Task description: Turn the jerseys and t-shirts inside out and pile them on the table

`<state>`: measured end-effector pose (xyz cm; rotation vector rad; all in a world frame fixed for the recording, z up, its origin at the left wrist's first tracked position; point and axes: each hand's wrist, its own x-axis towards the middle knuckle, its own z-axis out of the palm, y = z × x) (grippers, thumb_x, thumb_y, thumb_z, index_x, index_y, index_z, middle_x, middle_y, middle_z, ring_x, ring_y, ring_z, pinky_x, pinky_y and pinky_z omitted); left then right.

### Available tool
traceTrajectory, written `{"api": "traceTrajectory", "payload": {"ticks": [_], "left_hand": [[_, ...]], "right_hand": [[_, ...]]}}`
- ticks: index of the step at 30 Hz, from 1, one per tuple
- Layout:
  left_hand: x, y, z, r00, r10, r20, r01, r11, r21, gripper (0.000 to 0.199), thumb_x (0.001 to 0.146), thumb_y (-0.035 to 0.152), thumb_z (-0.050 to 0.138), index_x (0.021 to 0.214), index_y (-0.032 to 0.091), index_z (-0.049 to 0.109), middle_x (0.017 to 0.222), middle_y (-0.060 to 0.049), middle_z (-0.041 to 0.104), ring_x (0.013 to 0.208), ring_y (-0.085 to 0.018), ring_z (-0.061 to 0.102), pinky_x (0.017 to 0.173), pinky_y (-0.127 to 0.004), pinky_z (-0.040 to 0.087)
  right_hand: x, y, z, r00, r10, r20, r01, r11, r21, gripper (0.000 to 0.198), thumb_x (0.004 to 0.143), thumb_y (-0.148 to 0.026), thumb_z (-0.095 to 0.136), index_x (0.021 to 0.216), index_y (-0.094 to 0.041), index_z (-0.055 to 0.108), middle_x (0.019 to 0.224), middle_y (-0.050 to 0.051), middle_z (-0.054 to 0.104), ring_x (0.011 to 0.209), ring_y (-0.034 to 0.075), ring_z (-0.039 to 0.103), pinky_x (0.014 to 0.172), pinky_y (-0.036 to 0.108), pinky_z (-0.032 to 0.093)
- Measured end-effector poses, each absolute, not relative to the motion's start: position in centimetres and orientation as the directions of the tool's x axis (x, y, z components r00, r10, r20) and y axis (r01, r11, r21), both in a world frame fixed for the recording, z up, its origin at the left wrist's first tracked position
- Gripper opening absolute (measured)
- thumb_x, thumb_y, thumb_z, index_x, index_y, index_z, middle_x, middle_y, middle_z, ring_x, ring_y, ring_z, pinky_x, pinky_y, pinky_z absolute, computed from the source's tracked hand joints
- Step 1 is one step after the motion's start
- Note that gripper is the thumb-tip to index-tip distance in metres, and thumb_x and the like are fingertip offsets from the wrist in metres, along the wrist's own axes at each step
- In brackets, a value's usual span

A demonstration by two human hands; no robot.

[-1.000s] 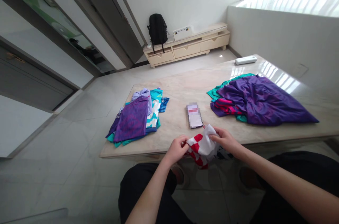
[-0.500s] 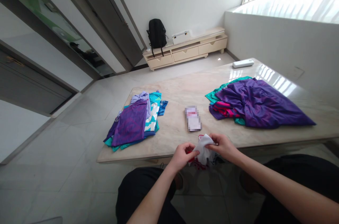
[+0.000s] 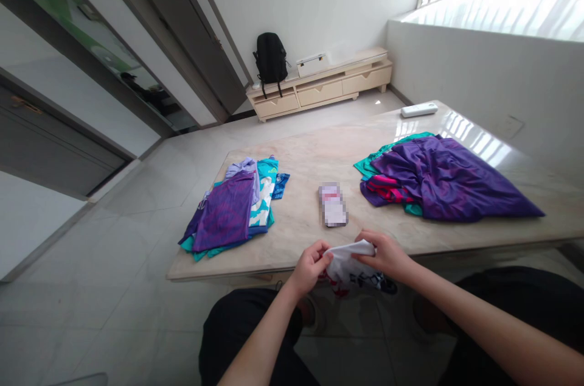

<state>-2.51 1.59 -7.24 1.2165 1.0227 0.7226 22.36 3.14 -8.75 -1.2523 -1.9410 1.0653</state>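
A white piece of cloth (image 3: 345, 260) with red and black patterned parts hangs between my hands at the table's front edge. Whether it is a garment, and of what kind, I cannot make out. My left hand (image 3: 312, 268) pinches its left end, thumb on top. At the other end my right hand (image 3: 381, 254) grips the upper edge, which is pulled fairly straight. The lower, dark and red part droops below the tabletop. Just beyond my hands lies a blurred-out phone-shaped object (image 3: 333, 205) on the table.
On the marble-look table (image 3: 301, 157), folded purple and teal clothes (image 3: 225, 209) lie left and a loose purple heap (image 3: 451, 176) lies right. A white oblong object (image 3: 418, 109) sits at the far right. A black backpack (image 3: 271, 58) rests on a low cabinet (image 3: 319, 92) behind.
My hands have drawn slightly apart, stretching the white cloth's top edge straighter. More of its black patterned part now shows below my right hand.
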Motion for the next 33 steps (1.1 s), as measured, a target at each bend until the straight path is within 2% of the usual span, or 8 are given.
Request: {"api": "traceTrajectory", "payload": {"ticks": [5, 8, 11, 17, 21, 23, 28, 33], "left_hand": [[-3.0, 1.9, -6.9, 0.392, 0.887, -0.245, 0.068, 0.238, 0.969, 0.043, 0.087, 0.058, 0.067, 0.091, 0.017, 0.053, 0.067, 0.005, 0.048, 0.056, -0.007, 0.039, 0.053, -0.02, 0.027], [-3.4, 2.1, -6.4, 0.41, 0.869, -0.278, 0.137, 0.242, 0.96, 0.045, 0.086, 0.06, 0.066, 0.093, 0.018, 0.052, 0.065, 0.006, 0.048, 0.055, -0.008, 0.039, 0.051, -0.02, 0.025], [-4.1, 2.2, -5.8, 0.47, 0.815, -0.341, 0.237, 0.255, 0.937, 0.048, 0.086, 0.063, 0.064, 0.094, 0.018, 0.053, 0.067, 0.005, 0.05, 0.057, -0.009, 0.043, 0.052, -0.02, 0.027], [-6.3, 2.3, -4.8, 0.478, 0.769, -0.425, 0.415, 0.228, 0.881, 0.049, 0.086, 0.063, 0.064, 0.098, 0.016, 0.059, 0.068, 0.005, 0.048, 0.058, -0.008, 0.038, 0.051, -0.02, 0.023], [-7.1, 2.1, -4.5, 0.525, 0.732, -0.434, 0.423, 0.218, 0.879, 0.051, 0.084, 0.059, 0.068, 0.112, 0.016, 0.064, 0.08, 0.001, 0.059, 0.067, -0.011, 0.048, 0.058, -0.02, 0.032], [-7.3, 2.0, -4.7, 0.566, 0.707, -0.424, 0.433, 0.183, 0.883, 0.048, 0.082, 0.057, 0.07, 0.106, 0.015, 0.068, 0.083, 0.0, 0.06, 0.071, -0.012, 0.049, 0.061, -0.021, 0.035], [-7.5, 2.0, -6.0, 0.553, 0.676, -0.486, 0.625, 0.049, 0.779, 0.037, 0.081, 0.051, 0.069, 0.074, 0.015, 0.066, 0.062, 0.004, 0.05, 0.059, -0.011, 0.042, 0.055, -0.022, 0.029], [-7.6, 2.2, -6.3, 0.493, 0.747, -0.446, 0.772, -0.14, 0.62, 0.034, 0.081, 0.048, 0.069, 0.068, 0.017, 0.067, 0.059, 0.003, 0.056, 0.056, -0.012, 0.048, 0.054, -0.024, 0.028]], "right_hand": [[23.1, 3.6, -7.4, -0.5, 0.847, 0.182, 0.399, 0.412, -0.819, 0.019, 0.079, -0.031, 0.073, 0.072, -0.019, 0.06, 0.125, 0.007, 0.062, 0.104, 0.023, 0.063, 0.09, 0.031, 0.048], [23.4, 3.6, -6.9, -0.58, 0.804, 0.13, 0.39, 0.414, -0.822, 0.014, 0.081, -0.03, 0.071, 0.077, -0.019, 0.063, 0.095, 0.004, 0.068, 0.088, 0.021, 0.063, 0.078, 0.029, 0.047], [23.6, 3.5, -7.1, -0.564, 0.825, -0.001, 0.476, 0.325, -0.817, 0.02, 0.079, -0.034, 0.073, 0.076, -0.019, 0.06, 0.07, -0.001, 0.06, 0.066, 0.016, 0.056, 0.06, 0.026, 0.039], [24.9, 4.2, -7.4, -0.57, 0.819, -0.068, 0.478, 0.263, -0.838, 0.022, 0.074, -0.03, 0.075, 0.091, -0.019, 0.066, 0.074, -0.001, 0.064, 0.068, 0.016, 0.057, 0.061, 0.025, 0.04], [25.6, 4.9, -6.9, -0.572, 0.815, -0.088, 0.437, 0.212, -0.874, 0.016, 0.074, -0.019, 0.066, 0.089, -0.018, 0.07, 0.081, 0.002, 0.071, 0.074, 0.019, 0.062, 0.066, 0.027, 0.043], [25.7, 4.9, -6.6, -0.575, 0.811, -0.107, 0.381, 0.15, -0.913, 0.018, 0.073, -0.017, 0.063, 0.089, -0.017, 0.07, 0.081, 0.002, 0.071, 0.074, 0.019, 0.062, 0.065, 0.026, 0.044], [25.5, 4.6, -6.0, -0.675, 0.724, -0.145, 0.169, -0.04, -0.985, 0.024, 0.074, -0.022, 0.07, 0.098, -0.016, 0.067, 0.09, 0.003, 0.069, 0.08, 0.019, 0.062, 0.068, 0.026, 0.047], [25.4, 4.5, -4.9, -0.77, 0.622, -0.143, 0.13, -0.067, -0.989, 0.026, 0.075, -0.034, 0.079, 0.088, -0.016, 0.066, 0.086, 0.002, 0.067, 0.079, 0.017, 0.06, 0.072, 0.027, 0.048]]}}
